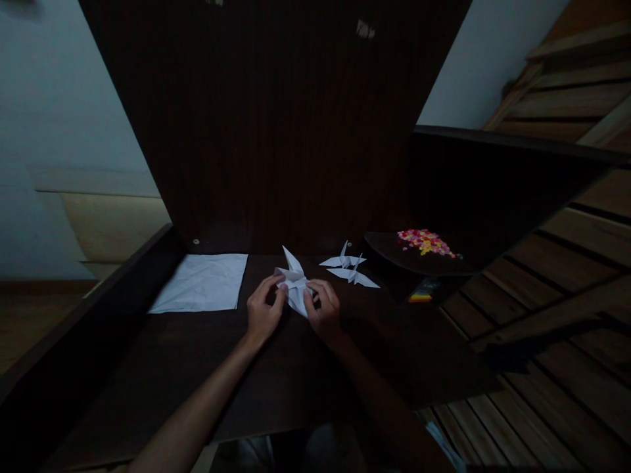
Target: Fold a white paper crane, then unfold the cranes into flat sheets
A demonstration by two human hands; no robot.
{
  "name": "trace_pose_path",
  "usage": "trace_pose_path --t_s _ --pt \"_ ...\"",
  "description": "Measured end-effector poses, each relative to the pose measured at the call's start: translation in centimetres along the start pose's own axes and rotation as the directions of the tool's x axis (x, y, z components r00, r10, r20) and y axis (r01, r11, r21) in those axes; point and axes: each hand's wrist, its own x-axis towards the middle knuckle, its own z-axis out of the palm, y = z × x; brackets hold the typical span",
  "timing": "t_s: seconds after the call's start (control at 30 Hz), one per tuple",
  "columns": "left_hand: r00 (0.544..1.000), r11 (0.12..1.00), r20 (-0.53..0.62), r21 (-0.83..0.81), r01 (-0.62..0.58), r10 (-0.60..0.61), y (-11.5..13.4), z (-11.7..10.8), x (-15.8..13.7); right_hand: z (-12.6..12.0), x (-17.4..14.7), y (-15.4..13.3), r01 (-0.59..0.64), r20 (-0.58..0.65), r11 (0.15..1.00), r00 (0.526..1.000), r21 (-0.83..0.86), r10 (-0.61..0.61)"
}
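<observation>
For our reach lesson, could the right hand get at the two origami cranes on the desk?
Probably yes: the right hand is near the two origami cranes with nothing visibly between, though it is holding folded white paper.

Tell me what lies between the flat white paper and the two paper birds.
In the head view, the left hand, the right hand and the folded paper they hold lie there, over the desk.
</observation>
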Motion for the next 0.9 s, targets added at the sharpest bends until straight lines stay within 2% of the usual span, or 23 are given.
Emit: trace_pose_path --t_s 0.33,0.5,0.7,0.9 --pt "0.999 0.999 -0.008 -0.019 -0.051 0.051 -0.8 0.5 -0.7 0.3 -0.1 0.8 0.073 -0.044 0.973 0.995 -0.217 -0.084" --pt "0.999 0.998 -0.023 -0.041 -0.048 0.047 -0.7 0.6 -0.6 0.2 -0.2 0.8 0.081 -0.072 0.975 0.993 -0.209 -0.098" --pt "0.981 0.971 -0.12 0.204 -0.124 0.151 -0.5 0.3 -0.4 0.1 -0.5 0.5 0.112 -0.032 0.975 0.992 -0.191 -0.12" --pt "0.979 0.971 -0.147 0.211 -0.11 0.143 -1.1 0.2 -0.4 0.2 -0.9 -0.4 0.136 -0.086 0.963 0.983 -0.234 -0.16"
